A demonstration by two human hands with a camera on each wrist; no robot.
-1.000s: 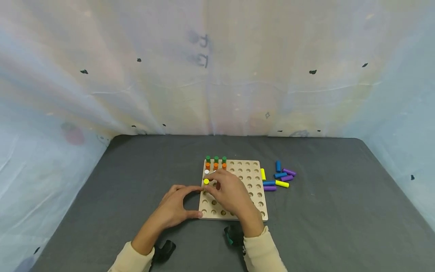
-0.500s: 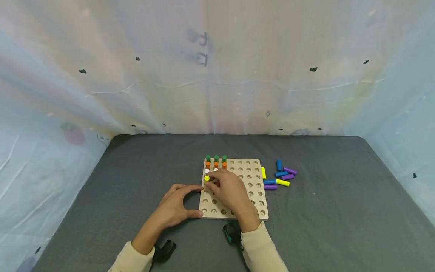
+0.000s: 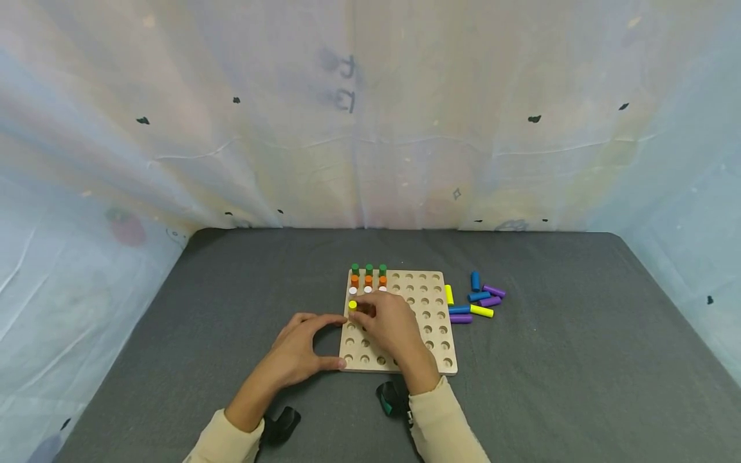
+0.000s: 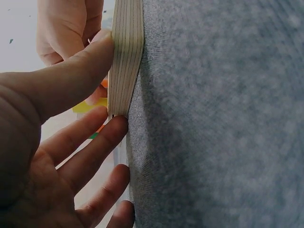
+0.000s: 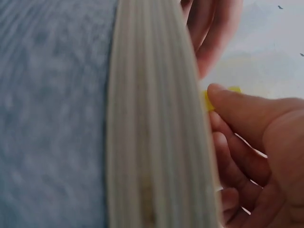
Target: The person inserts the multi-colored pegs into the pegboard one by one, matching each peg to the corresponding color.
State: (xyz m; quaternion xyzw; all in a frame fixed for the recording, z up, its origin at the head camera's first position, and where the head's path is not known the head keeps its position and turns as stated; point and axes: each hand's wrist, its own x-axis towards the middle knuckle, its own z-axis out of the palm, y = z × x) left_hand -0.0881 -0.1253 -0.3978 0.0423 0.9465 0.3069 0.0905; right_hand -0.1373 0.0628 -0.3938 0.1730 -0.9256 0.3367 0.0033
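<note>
A wooden peg board (image 3: 412,360) lies on the grey table, its surface full of round holes. My right hand (image 3: 390,325) reaches over it and pinches a yellow peg (image 3: 352,305) between thumb and index finger, upright near the left edge. The right wrist view shows the thumb against the same yellow peg (image 5: 209,101). My left hand (image 3: 295,354) touches the board's left side, thumb near the front corner and index fingertip farther back. In the left wrist view its thumb and spread fingers meet the board's side (image 4: 126,52). Beyond the yellow peg stand white pegs (image 3: 367,290).
Orange pegs (image 3: 368,281) and green pegs (image 3: 369,268) stand in rows at the board's far left. Right of the board lie loose blue (image 3: 478,296), purple (image 3: 494,291) and yellow pegs (image 3: 482,311). A pale curtain (image 3: 405,128) surrounds the table.
The yellow peg has shifted slightly on the board with my right hand. A third white peg now shows past that hand. My left hand has stayed at the board's side.
</note>
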